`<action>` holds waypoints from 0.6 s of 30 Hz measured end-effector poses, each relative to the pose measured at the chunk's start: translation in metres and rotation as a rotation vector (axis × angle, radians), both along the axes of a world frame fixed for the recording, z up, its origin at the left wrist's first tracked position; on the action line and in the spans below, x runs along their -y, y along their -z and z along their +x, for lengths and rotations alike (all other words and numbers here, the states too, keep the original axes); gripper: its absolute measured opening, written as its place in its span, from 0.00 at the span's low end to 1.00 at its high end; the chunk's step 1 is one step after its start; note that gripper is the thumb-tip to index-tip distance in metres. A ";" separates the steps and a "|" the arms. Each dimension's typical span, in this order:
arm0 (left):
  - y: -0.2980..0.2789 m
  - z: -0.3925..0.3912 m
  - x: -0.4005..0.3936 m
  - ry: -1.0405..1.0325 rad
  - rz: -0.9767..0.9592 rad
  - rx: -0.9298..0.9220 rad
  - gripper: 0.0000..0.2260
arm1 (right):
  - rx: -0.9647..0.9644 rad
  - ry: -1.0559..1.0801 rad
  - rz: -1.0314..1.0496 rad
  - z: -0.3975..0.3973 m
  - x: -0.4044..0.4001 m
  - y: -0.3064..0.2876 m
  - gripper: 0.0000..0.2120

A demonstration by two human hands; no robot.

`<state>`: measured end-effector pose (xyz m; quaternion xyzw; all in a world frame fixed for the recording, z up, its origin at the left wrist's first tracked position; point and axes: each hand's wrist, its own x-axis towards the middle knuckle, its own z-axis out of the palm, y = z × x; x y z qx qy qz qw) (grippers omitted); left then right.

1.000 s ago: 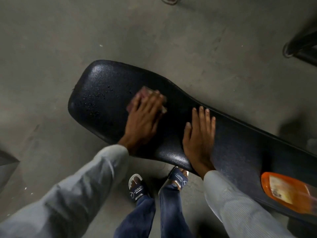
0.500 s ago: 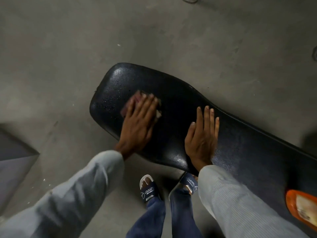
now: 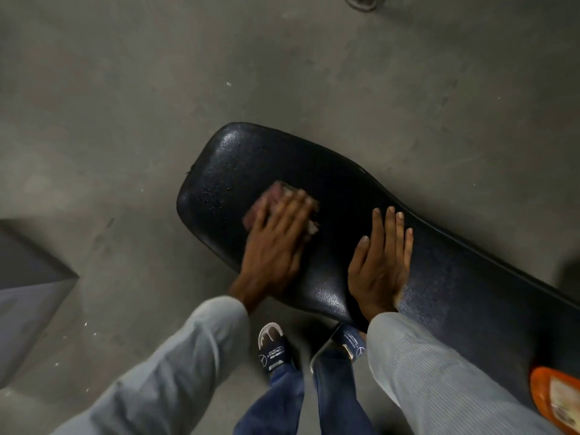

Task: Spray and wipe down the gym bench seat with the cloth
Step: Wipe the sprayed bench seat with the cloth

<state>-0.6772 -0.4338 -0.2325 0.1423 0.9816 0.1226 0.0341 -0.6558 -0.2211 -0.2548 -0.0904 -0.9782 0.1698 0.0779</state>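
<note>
Grey concrete floor [image 3: 157,120] all round, a grey angled block [image 3: 28,277] off the bench's rounded end. Your black padded bench seat [image 3: 455,277] runs long, rounded end away from you, other end past the orange bottle [image 3: 558,400] lying on it. Wet droplets near the rounded end. Your left hand [image 3: 276,243] presses flat, fingers straight, on the pinkish cloth [image 3: 266,202] there. Your right hand [image 3: 381,262] rests spread on the seat just beside it, toward the bottle
</note>
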 end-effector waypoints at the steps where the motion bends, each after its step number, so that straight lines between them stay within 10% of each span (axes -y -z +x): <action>1: -0.001 -0.017 0.012 -0.096 -0.029 -0.031 0.28 | 0.002 0.002 0.001 0.000 0.000 0.000 0.26; 6: -0.005 -0.126 0.002 -0.443 0.032 0.013 0.26 | 0.000 0.006 0.000 0.001 0.001 0.001 0.26; 13: -0.005 -0.018 -0.070 0.039 0.072 0.046 0.31 | -0.009 -0.009 0.018 0.000 0.000 -0.001 0.26; 18: 0.003 -0.024 -0.001 -0.205 -0.004 -0.064 0.27 | -0.007 -0.002 0.023 -0.001 0.002 -0.002 0.26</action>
